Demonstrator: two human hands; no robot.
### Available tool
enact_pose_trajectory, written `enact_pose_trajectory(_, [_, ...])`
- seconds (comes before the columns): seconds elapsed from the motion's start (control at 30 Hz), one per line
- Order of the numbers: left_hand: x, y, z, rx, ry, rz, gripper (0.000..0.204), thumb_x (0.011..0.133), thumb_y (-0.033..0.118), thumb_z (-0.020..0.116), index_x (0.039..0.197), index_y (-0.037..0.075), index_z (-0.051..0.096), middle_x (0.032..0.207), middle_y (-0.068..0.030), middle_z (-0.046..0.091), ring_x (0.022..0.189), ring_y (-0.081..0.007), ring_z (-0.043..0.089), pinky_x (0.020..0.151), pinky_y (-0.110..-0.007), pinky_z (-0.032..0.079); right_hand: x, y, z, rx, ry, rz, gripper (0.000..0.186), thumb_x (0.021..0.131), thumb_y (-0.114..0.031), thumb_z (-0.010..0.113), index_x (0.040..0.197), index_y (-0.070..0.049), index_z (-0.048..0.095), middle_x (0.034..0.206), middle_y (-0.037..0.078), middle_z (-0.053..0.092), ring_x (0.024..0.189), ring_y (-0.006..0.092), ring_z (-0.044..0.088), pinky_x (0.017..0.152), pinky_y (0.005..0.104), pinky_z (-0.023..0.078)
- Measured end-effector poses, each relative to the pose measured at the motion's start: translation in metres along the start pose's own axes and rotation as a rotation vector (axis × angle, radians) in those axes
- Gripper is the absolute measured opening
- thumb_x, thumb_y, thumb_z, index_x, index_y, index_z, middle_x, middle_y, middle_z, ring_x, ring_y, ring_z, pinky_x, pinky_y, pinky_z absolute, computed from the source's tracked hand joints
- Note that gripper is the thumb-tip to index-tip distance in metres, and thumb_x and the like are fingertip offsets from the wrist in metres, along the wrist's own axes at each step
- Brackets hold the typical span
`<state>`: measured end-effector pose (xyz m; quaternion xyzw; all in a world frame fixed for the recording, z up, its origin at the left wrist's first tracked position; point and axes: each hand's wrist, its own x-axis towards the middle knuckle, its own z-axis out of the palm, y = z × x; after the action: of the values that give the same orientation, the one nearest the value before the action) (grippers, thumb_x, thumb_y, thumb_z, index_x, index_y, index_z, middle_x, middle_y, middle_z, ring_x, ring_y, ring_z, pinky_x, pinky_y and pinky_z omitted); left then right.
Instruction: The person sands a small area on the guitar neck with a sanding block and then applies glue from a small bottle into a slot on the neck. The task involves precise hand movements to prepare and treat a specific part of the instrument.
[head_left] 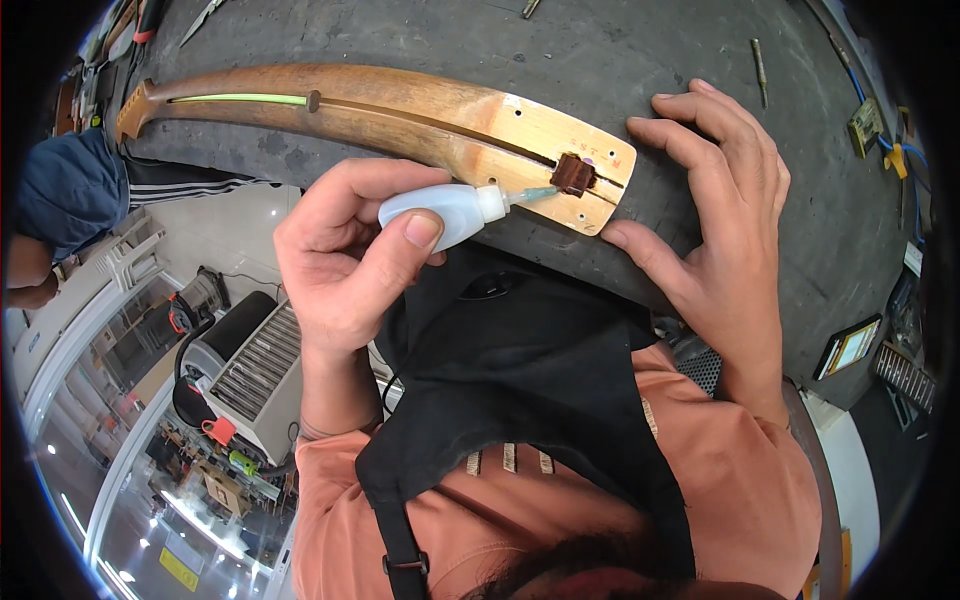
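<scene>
A wooden guitar neck (420, 90) lies slantwise across the workbench, its notched headstock end at the left and its pale heel end at the right. A long slot runs down its middle, with a green strip (250, 100) in the left part. At the heel, a dark brown wooden block (573, 174) sits over the slot. My left hand (350, 245) is closed around a small squeeze bottle (445, 215) with a needle tip, which points at the block's left lower edge. My right hand (720, 190) is open, fingers spread, with thumb and index fingertip beside the heel's corners.
The dark workbench (700, 50) carries a thin metal rod (760, 72) at the far right. Blue cable (912, 185) and a phone-like screen (848, 346) are at the right. Another person's leg in dark shorts (70, 190) shows at left, above a machine (245, 370) on the floor.
</scene>
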<state>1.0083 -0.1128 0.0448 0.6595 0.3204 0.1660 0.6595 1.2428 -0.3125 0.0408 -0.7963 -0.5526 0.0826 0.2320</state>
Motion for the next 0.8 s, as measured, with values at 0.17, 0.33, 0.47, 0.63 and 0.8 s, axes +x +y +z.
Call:
enact_pose_trajectory(0.17, [0.001,0.001,-0.001,0.057,0.019,0.008,0.039,0.104,0.019,0.077,0.126,-0.012,0.072,0.098,-0.0166,0.078,0.069,-0.0129,0.072,0.055,-0.021,0.051,0.000,0.000,-0.001,0.003,-0.001,0.002,0.071,0.076,-0.038,0.096,0.137,-0.010,0.074,0.149,0.009,0.068,0.154,0.0360,0.055,0.125,0.0501,0.033])
enact_pose_trajectory(0.33, [0.001,-0.001,-0.002,0.044,0.016,0.026,0.040,0.105,0.019,0.076,0.128,-0.013,0.070,0.098,-0.0176,0.078,0.069,-0.0130,0.072,0.055,-0.021,0.050,0.000,0.000,0.000,0.012,0.004,0.000,0.070,0.076,-0.038,0.096,0.137,-0.010,0.074,0.149,0.009,0.069,0.154,0.0360,0.055,0.125,0.0499,0.033])
enact_pose_trajectory(0.47, [0.000,-0.002,-0.003,0.037,0.018,0.035,0.042,0.106,0.021,0.076,0.130,-0.013,0.069,0.099,-0.0181,0.078,0.070,-0.0133,0.072,0.056,-0.021,0.051,0.000,-0.001,0.000,0.012,0.001,-0.001,0.070,0.077,-0.039,0.096,0.137,-0.010,0.074,0.149,0.009,0.068,0.153,0.0362,0.055,0.125,0.0500,0.033])
enact_pose_trajectory(0.63, [0.002,-0.009,0.003,-0.069,0.029,0.086,0.048,0.106,0.021,0.077,0.137,-0.013,0.064,0.100,-0.0191,0.078,0.075,-0.0158,0.074,0.058,-0.023,0.054,-0.002,0.000,0.001,0.004,0.010,-0.008,0.070,0.079,-0.041,0.095,0.138,-0.011,0.074,0.150,0.009,0.068,0.154,0.0356,0.055,0.125,0.0502,0.032])
enact_pose_trajectory(0.8, [0.002,-0.011,0.003,-0.129,-0.007,0.114,0.050,0.104,0.019,0.079,0.140,-0.013,0.062,0.102,-0.0204,0.079,0.079,-0.0173,0.075,0.063,-0.025,0.058,-0.002,0.003,0.003,-0.047,0.026,-0.049,0.072,0.082,-0.049,0.093,0.140,-0.011,0.074,0.151,0.010,0.067,0.154,0.0357,0.055,0.126,0.0505,0.032])
